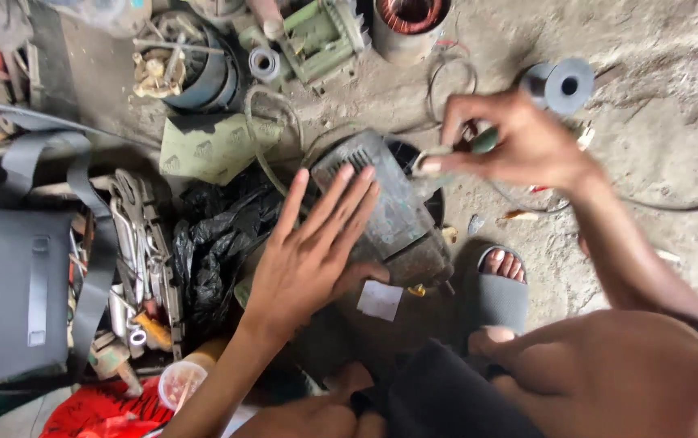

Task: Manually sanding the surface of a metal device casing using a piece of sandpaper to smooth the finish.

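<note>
Head view: left hand [312, 251] lies flat, fingers spread, steadying the grey motor housing [385, 207] on the floor, right hand [519, 142] fingers pinching a green-handled tool [479, 143] at its far end.

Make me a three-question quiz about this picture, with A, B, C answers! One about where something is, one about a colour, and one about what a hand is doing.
1. Where does the black plastic bag lie?
A. left of the grey motor housing
B. on the sandal
C. inside the copper coil

2. What colour is the sandal?
A. red
B. grey
C. yellow

3. How is the left hand?
A. in a fist
B. flat, fingers spread, on the housing
C. gripping a hammer

Answers:
1 A, the bag sits between the spanners and the housing.
2 B, its strap over the toes is grey.
3 B, the palm lies open on the housing, while the right hand pinches a green-handled tool at the housing's top.
</note>
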